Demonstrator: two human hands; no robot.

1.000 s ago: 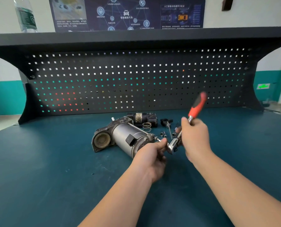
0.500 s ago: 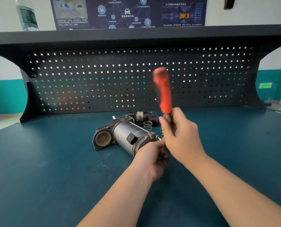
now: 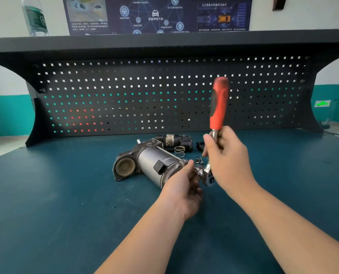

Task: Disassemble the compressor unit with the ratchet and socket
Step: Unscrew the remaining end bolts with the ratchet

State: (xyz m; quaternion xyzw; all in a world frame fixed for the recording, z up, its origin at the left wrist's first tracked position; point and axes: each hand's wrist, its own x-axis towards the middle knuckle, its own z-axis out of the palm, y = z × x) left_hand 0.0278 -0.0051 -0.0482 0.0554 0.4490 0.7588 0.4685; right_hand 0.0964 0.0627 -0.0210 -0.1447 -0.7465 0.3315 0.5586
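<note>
Now right hand [image 3: 229, 163] gripping ratchet [image 3: 217, 123] shaft, left fingers [image 3: 191, 171] at socket [image 3: 199, 172]

The grey metal cylindrical compressor unit [image 3: 154, 165] lies on its side on the dark teal worktop [image 3: 56, 204], its round rusty opening facing left. The chrome ratchet with a red-and-black handle [image 3: 218, 103] stands nearly upright, its head and socket [image 3: 201, 173] at the unit's right end.

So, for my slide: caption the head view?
Right hand swings ratchet on compressor, left hand steadying socket.
</note>
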